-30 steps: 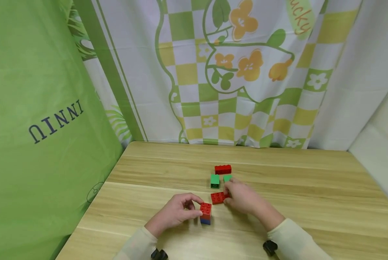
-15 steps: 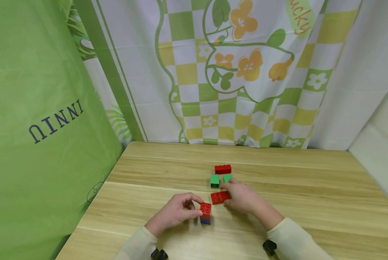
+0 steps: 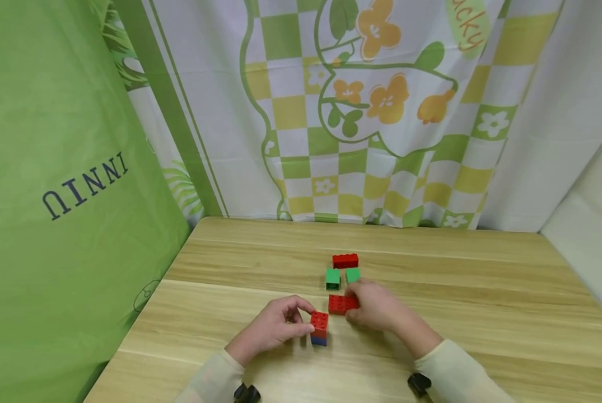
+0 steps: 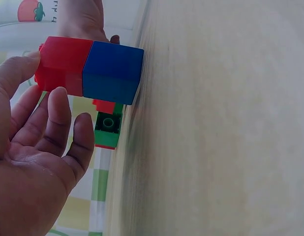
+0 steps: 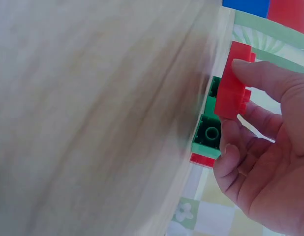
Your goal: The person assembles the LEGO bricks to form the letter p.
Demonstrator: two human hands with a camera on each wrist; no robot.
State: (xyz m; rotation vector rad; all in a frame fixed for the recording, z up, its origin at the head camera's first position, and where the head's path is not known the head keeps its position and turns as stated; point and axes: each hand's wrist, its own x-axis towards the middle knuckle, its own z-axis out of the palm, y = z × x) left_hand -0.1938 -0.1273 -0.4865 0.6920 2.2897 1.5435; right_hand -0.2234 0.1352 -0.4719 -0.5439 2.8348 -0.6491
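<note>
A red toy brick (image 3: 319,321) sits on a blue toy brick (image 3: 318,340), forming a short upright stack near the table's front. My left hand (image 3: 279,326) holds the red brick of this stack between thumb and forefinger, its other fingers loosely bent below, as the left wrist view shows. To the right and farther back, my right hand (image 3: 378,307) pinches a longer red brick (image 3: 340,304) by its right end. In the right wrist view the thumb presses this long brick's (image 5: 232,81) near side, and its far side is hidden.
Two green bricks, one on the left (image 3: 333,278) and one on the right (image 3: 353,275), lie just beyond the right hand. Behind them lies another red brick (image 3: 345,261). A patterned curtain (image 3: 326,201) hangs at the wooden table's (image 3: 250,246) back edge; green fabric (image 3: 89,252) hangs along the left.
My right forefinger lifted and came back down at the long red brick, which has shifted slightly right. My left hand and the stack have stayed in place.
</note>
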